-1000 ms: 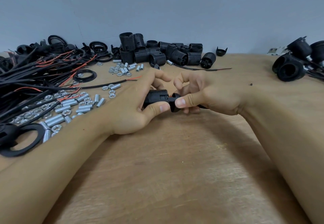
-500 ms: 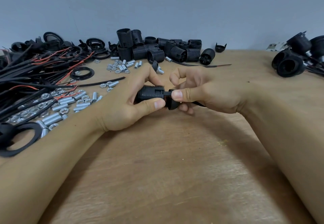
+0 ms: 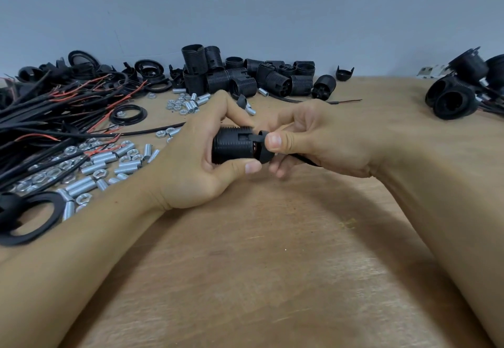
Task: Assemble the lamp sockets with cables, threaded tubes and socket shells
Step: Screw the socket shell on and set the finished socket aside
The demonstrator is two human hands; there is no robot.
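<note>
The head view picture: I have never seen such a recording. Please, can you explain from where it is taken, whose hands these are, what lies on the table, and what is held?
There is no machine here. A camera worn on a person's head looks forward and down at the person's two bare hands. The left hand grips a black ribbed plastic socket shell. The right hand pinches a black plastic cap against the shell's end; a black cable leaves beneath that hand. On the brown wooden table lie, at left, a bundle of black and red cables, short silver threaded metal tubes and nuts and black plastic rings. More black socket shells stand at the back, and more black socket parts lie at far right.
</note>
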